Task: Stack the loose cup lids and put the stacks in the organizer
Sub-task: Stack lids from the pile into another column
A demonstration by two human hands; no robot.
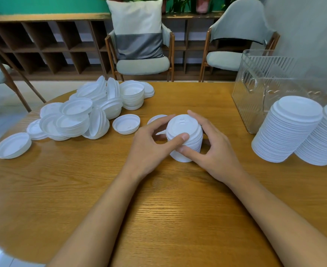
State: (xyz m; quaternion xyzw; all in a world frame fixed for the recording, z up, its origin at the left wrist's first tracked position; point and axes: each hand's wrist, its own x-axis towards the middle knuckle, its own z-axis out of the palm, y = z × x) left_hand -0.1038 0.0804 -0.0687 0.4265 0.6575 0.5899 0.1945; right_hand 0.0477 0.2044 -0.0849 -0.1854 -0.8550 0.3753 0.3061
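Stack of lids (pixel 184 137) stands mid-table (pixel 158 209), and I see both hands grasping it: left hand (pixel 149 147) with its thumb on the top edge, right hand (pixel 214 149) wrapped round the other side. Leftward, loose lids (pixel 85 112) lie heaped; at right, 2 tall stacks (pixel 288 130) stand beside the clear organizer (pixel 264 87).

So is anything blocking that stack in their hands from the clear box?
Nothing visible does. Only bare table lies between the held stack and the clear organizer. Two tall stacks stand at its near side, right of that path.
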